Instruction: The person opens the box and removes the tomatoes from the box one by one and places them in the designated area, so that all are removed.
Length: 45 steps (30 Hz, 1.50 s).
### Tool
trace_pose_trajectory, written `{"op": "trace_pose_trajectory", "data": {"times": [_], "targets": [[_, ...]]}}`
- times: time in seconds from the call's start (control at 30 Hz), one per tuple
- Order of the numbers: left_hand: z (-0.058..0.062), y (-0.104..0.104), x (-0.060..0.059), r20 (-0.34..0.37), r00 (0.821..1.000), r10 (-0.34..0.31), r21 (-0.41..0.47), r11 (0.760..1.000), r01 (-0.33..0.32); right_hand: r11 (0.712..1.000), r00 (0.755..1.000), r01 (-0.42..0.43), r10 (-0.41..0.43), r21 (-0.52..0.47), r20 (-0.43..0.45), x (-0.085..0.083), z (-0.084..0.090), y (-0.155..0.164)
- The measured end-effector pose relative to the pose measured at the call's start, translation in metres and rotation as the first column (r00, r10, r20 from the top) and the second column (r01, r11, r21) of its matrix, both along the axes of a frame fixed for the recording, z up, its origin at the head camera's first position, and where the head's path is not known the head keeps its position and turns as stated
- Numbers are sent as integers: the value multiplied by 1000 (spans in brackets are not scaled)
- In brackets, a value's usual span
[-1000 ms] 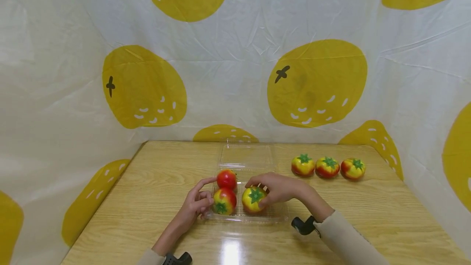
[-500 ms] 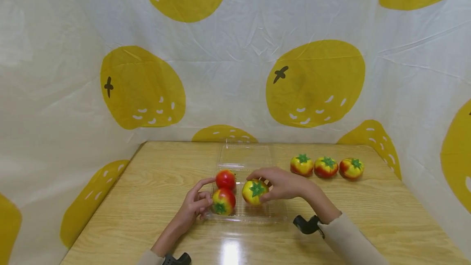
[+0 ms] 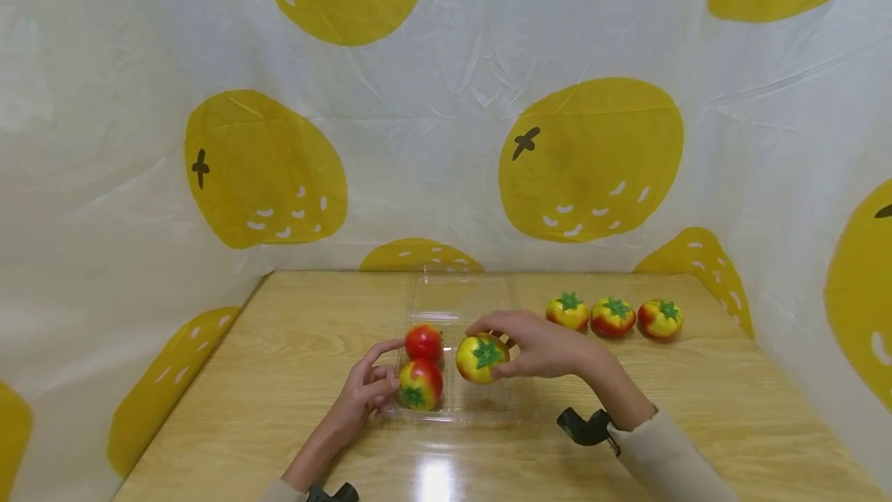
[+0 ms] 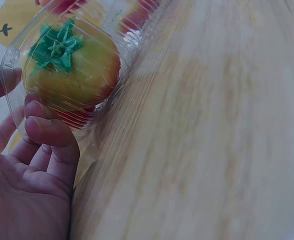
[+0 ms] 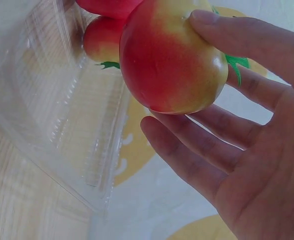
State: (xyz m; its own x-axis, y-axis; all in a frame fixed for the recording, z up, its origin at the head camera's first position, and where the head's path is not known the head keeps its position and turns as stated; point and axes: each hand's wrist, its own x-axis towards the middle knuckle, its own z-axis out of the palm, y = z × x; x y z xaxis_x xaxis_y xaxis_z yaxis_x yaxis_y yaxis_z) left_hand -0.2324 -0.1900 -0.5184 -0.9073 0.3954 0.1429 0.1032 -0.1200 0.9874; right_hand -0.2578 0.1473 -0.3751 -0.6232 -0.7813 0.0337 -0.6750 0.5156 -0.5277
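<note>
- Head view: the right hand comes from the right side, with forearm slanting up and to the left, the wrist bent and the back of the hand upward.
- It grips a yellow-and-red fruit, with fingers at the far side and thumb at the near right side; this fruit is above the right part of a clear box.
- The left hand is at the left side of the box, its forearm rising from the lower edge; the index finger reaches forward, the thumb is near the front corner, and the other fingers are loosely bent.
- In the left part of the box there are two fruits, a red fruit behind and a red-yellow fruit in front; the lid lies opened to the back.
- On the desk, at the far right, three fruits make one row.
- Left wrist view: the left hand has its palm visible and its fingers relaxed, touching the clear wall; behind the plastic is the front fruit with its green leaves.
- Right wrist view: the thumb presses on one side of the gripped fruit and the fingers are spread beneath; the lowest fingertip appears just beside the skin.
</note>
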Motion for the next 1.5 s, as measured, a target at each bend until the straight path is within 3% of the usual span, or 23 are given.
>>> {"op": "trace_pose_trajectory", "data": {"times": [0.7, 1.1, 1.5], "targets": [[-2, -1, 0, 5, 1000, -1, -11, 1000, 2, 1000, 999, 1, -2, -13, -34, 7, 7, -5], [0, -2, -1, -2, 1000, -1, -11, 1000, 1, 997, 999, 11, -14, -76, -48, 5, 10, 6], [1, -1, 0, 12, 1000, 10, -22, 1000, -10, 987, 995, 101, -101, -123, 8, 11, 14, 26]]}}
